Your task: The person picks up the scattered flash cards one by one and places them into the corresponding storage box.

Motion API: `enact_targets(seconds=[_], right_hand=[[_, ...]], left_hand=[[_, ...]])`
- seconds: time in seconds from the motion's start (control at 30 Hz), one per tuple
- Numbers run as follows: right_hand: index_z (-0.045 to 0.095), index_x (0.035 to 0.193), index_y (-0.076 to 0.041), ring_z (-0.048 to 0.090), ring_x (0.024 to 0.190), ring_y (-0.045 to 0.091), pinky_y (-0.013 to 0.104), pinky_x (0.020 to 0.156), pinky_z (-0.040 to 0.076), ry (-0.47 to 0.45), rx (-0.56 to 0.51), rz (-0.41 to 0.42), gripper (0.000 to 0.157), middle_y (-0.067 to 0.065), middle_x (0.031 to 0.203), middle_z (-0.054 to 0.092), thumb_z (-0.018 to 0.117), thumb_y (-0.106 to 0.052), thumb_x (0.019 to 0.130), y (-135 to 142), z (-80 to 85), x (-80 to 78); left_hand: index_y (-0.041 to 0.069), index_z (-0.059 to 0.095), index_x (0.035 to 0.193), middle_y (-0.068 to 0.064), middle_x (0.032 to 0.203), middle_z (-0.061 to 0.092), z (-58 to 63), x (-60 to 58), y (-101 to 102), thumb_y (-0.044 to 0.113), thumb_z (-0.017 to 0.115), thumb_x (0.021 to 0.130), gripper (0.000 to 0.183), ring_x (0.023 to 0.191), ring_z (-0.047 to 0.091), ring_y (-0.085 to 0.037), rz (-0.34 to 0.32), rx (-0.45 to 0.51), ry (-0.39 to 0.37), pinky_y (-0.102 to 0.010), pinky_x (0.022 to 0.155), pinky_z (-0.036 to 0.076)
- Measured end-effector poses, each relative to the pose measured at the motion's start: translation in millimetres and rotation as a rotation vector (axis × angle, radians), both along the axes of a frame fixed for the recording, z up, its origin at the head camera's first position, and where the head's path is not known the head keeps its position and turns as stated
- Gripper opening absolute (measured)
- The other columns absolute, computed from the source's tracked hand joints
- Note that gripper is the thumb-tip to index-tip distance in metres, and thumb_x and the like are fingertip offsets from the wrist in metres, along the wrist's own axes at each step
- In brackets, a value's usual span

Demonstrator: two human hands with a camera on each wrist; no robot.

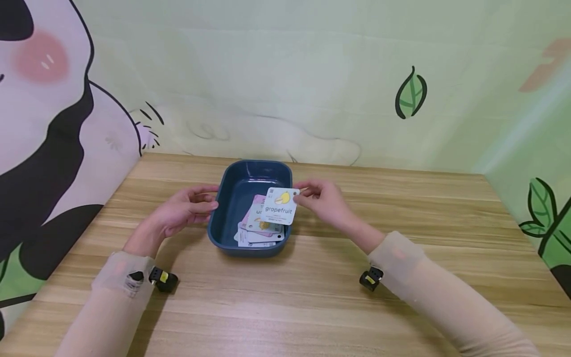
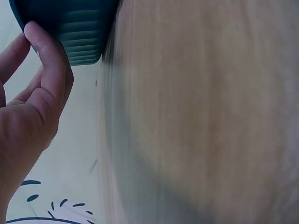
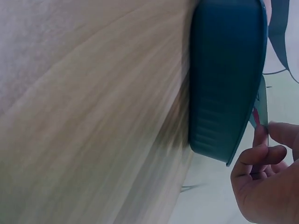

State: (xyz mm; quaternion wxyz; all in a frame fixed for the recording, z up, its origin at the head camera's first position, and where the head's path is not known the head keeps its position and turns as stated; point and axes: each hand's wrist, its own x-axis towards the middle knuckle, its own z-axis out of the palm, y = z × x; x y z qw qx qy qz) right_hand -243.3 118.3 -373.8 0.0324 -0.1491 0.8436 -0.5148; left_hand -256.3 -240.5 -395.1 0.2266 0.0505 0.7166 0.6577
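Observation:
A dark blue rectangular tray [image 1: 250,252] with rounded corners stands on the table. Several picture cards [image 1: 260,237] lie overlapping inside, toward its near right side. My right hand [image 1: 327,203] pinches the corner of a card printed "grapefruit" [image 1: 279,212] between thumb and forefinger, above the tray's right rim. In the right wrist view that card [image 3: 262,105] appears edge-on behind the tray wall. My left hand [image 1: 185,210] touches the tray's left rim with the tips of its thumb and finger, the fingers loosely bent; in the left wrist view these fingers [image 2: 51,60] meet the rim.
The wood-grain table [image 1: 285,307] runs back to a pale green cloth wall [image 1: 285,89] with a panda and leaf print. Small black wrist cameras hang at the left sleeve [image 1: 164,280] and the right sleeve [image 1: 371,278].

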Motion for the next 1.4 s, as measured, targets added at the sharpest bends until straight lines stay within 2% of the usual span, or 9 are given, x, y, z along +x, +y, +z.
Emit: enact_targets(seconds=[0.2, 0.33, 0.53, 0.67, 0.93, 1.13, 1.4], right_hand=[[0.074, 0.115, 0.002, 0.062, 0.087, 0.026, 0.028, 0.072, 0.047, 0.050, 0.044, 0.040, 0.023, 0.009, 0.099, 0.074, 0.073, -0.010, 0.095, -2, -3.7, -0.9], [0.072, 0.117, 0.002, 0.063, 0.086, 0.026, 0.027, 0.071, 0.050, 0.029, 0.066, 0.063, 0.025, 0.009, 0.100, 0.072, 0.073, -0.010, 0.096, -1, -6.6, -0.8], [0.071, 0.120, 0.003, 0.062, 0.072, 0.028, 0.028, 0.060, 0.053, -0.021, 0.044, 0.070, 0.026, 0.010, 0.098, 0.070, 0.072, -0.008, 0.097, 1, -9.8, 0.2], [0.072, 0.116, 0.003, 0.061, 0.070, 0.028, 0.030, 0.060, 0.052, -0.032, 0.036, 0.089, 0.022, 0.011, 0.096, 0.070, 0.071, -0.006, 0.097, 4, -12.2, 0.8], [0.070, 0.117, 0.004, 0.065, 0.079, 0.039, 0.046, 0.071, 0.058, -0.077, 0.050, 0.164, 0.023, 0.015, 0.101, 0.070, 0.069, -0.010, 0.099, 19, -12.7, 3.6], [0.069, 0.116, 0.007, 0.066, 0.084, 0.037, 0.044, 0.075, 0.058, -0.084, 0.071, 0.207, 0.024, 0.019, 0.103, 0.070, 0.067, -0.011, 0.100, 36, -15.0, 6.7], [0.067, 0.118, 0.010, 0.066, 0.090, 0.037, 0.044, 0.078, 0.059, -0.114, 0.028, 0.181, 0.027, 0.020, 0.104, 0.069, 0.066, -0.009, 0.100, 60, -13.2, 16.3]], left_hand=[[-0.002, 0.033, 0.156, -0.017, 0.124, 0.049, -0.5, -0.9, 0, -0.002, 0.057, 0.103, 0.058, 0.090, 0.065, -0.015, -0.001, -0.006, 0.006, -0.030, 0.085, 0.058], [-0.003, 0.032, 0.156, -0.017, 0.124, 0.048, -0.1, -0.2, 1, -0.001, 0.057, 0.103, 0.058, 0.092, 0.064, -0.016, -0.004, -0.012, 0.009, -0.030, 0.086, 0.058], [-0.002, 0.032, 0.157, -0.018, 0.125, 0.047, 0.6, 1.1, 1, 0.000, 0.058, 0.103, 0.060, 0.093, 0.064, -0.016, -0.006, -0.019, 0.010, -0.030, 0.086, 0.058], [-0.002, 0.032, 0.157, -0.018, 0.125, 0.048, 0.0, 0.6, 0, 0.000, 0.057, 0.104, 0.059, 0.092, 0.064, -0.016, -0.003, -0.020, 0.009, -0.030, 0.086, 0.058], [-0.002, 0.032, 0.157, -0.020, 0.128, 0.048, -0.8, 0.1, -1, 0.003, 0.058, 0.104, 0.059, 0.095, 0.064, -0.017, -0.017, -0.024, 0.020, -0.031, 0.087, 0.058], [0.000, 0.036, 0.156, -0.023, 0.131, 0.048, 1.9, 1.6, 0, 0.007, 0.062, 0.103, 0.059, 0.099, 0.065, -0.022, -0.023, -0.088, 0.063, -0.035, 0.089, 0.058], [-0.005, 0.040, 0.152, -0.023, 0.120, 0.051, 3.1, 6.9, 1, 0.012, 0.064, 0.103, 0.056, 0.091, 0.067, -0.022, -0.023, -0.153, 0.135, -0.038, 0.083, 0.060]])
